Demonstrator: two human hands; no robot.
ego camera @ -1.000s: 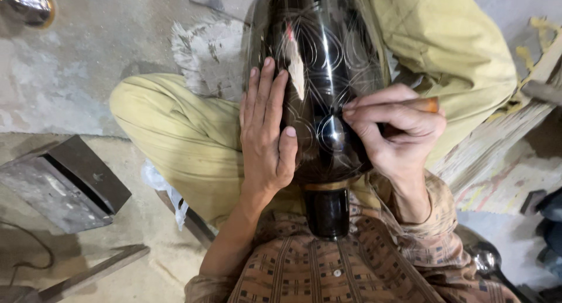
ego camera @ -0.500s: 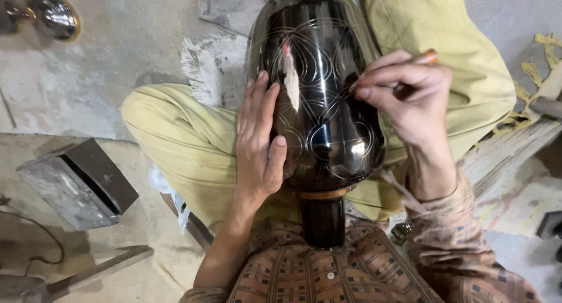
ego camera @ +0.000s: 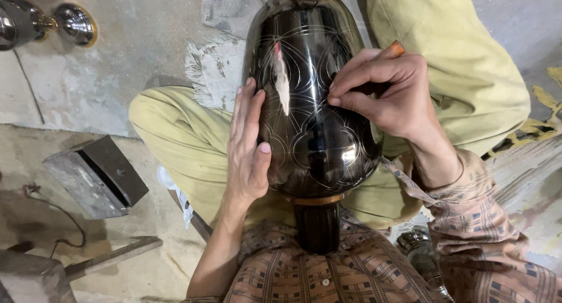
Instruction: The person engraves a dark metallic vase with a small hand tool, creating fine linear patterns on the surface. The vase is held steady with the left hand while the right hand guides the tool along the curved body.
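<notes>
Nearest the camera is the person's patterned brown shirt [ego camera: 328,274], and against it rests the narrow black neck [ego camera: 316,227] of a large dark vase [ego camera: 310,104]. The vase lies across the lap, its neck toward the body and its wide, glossy belly stretching away over the yellow-green trousers [ego camera: 181,145]. A brass-coloured ring [ego camera: 318,199] sits where neck meets belly. Thin pale lines, arcs and petal shapes, are scratched into the black surface, and a pale streak [ego camera: 281,81] runs along it.

The left hand [ego camera: 249,145] lies flat on the vase's left flank, fingers [ego camera: 243,107] stretched out and close together, thumb pressed to the surface; it grips nothing, only bears on the vase. The right hand [ego camera: 389,89] comes in from the right, its fingers [ego camera: 351,75] pinched tight round a slim tool with an orange end [ego camera: 397,48] that sticks out above the knuckles. The fingertips touch the vase's right side; the tool's tip is hidden under them.

On the floor [ego camera: 117,63] to the left of the knee lies a grey metal block [ego camera: 96,177], with a dark cord [ego camera: 52,212] near it and a flat metal bar [ego camera: 111,257] below. A frayed pale cloth [ego camera: 213,72] lies beyond the knee, just beside the vase. At the far left corner of the floor stand shiny metal pieces with brass rims [ego camera: 73,23].
</notes>
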